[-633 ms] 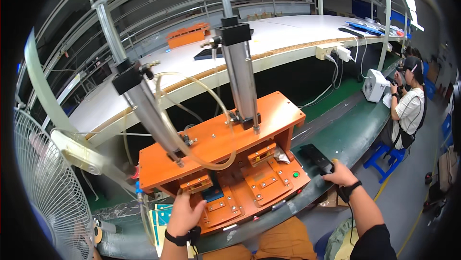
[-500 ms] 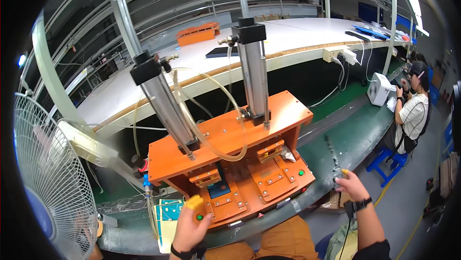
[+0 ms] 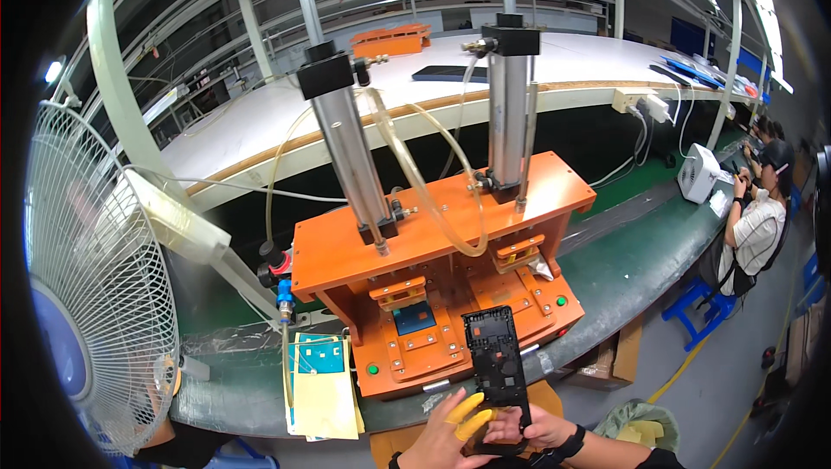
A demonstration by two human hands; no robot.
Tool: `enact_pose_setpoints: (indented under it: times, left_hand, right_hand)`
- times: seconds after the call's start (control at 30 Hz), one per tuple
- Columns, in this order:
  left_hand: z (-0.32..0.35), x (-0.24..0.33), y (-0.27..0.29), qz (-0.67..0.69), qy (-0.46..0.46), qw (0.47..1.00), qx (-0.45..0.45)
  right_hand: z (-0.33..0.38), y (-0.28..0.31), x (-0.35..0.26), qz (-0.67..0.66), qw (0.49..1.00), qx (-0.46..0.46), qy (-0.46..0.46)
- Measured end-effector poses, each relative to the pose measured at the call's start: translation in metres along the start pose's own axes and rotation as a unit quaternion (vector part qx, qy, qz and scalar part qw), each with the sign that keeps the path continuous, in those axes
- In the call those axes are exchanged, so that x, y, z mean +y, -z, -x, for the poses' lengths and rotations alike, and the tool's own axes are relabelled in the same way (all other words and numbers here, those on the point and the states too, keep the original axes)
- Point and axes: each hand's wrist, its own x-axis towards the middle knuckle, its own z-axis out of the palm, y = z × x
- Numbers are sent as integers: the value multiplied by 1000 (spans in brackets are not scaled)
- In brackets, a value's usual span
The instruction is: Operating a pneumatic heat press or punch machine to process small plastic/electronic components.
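Note:
A black phone housing with molded cutouts stands tilted in front of the orange press. My right hand is closed around its lower right edge. Yellow finger covers show on two fingers of my left hand, which lie across the housing's lower left part; where its thumb grips is partly hidden. Behind the housing, the press has two fixture beds, and a dark blue flat piece rests in the left one. Two upright metal cylinders rise from the press top.
A caged fan stands at far left. Pale yellow sheets with a blue-green card lie left of the press. Clear hoses loop above it. A lined bin stands at lower right. A seated co-worker is farther along the green bench.
My right hand has brought the housing from the right to the front of the press. My left hand has left the press's left corner and met it there. The view has shifted.

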Motion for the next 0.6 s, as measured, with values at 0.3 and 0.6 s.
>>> enact_pose_setpoints:
  times: [0.3,0.6]
  left_hand:
    - [-1,-29,26,-30,40,997,51]
    - [-35,-91,77,-38,93,990,101]
  right_hand:
    - [-52,1,14,-16,999,-14,-39]
    - [-29,40,23,122,991,13,-44]
